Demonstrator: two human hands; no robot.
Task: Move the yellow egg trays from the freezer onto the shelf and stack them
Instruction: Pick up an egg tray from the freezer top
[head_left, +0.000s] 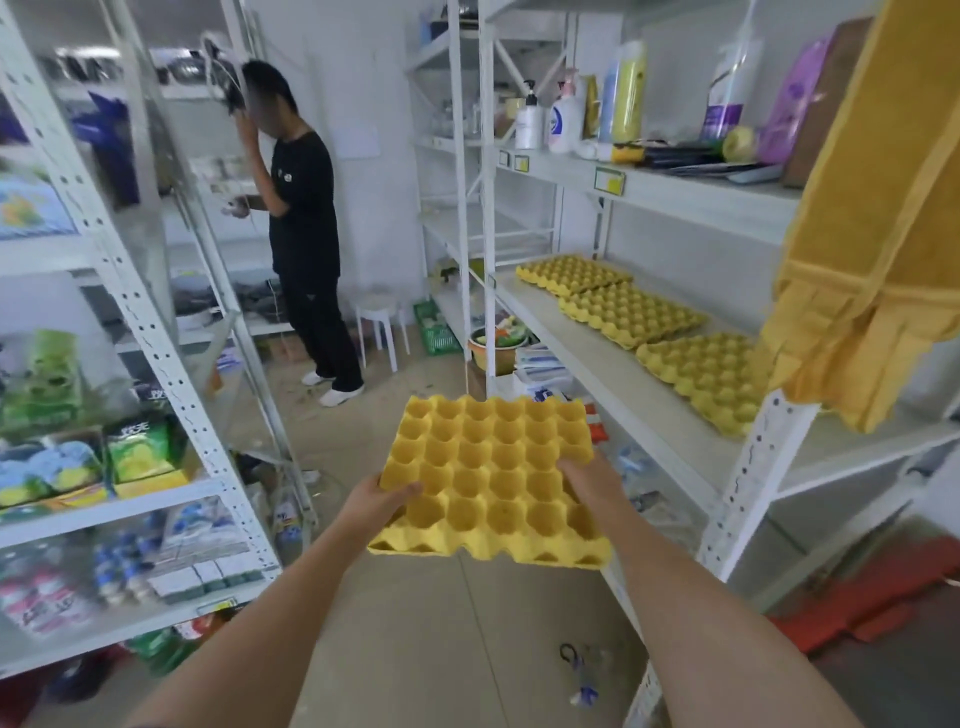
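Observation:
I hold a yellow egg tray (493, 478) flat in front of me over the aisle floor. My left hand (382, 501) grips its near left edge, thumb on top. My right hand (592, 480) grips its right side, fingers over the cups. Three more yellow egg trays lie side by side on the white shelf (597, 364) to the right: a far one (571, 274), a middle one (631, 313) and a near one (709, 376). The near one is partly hidden behind a hanging yellow cloth (872, 218). No freezer is in view.
A person in black (306, 249) stands at the far end of the aisle by the left shelving (156, 332). Bottles and packets fill the shelf above the trays. A white stool (379, 325), a green crate and a bucket sit on the floor beyond.

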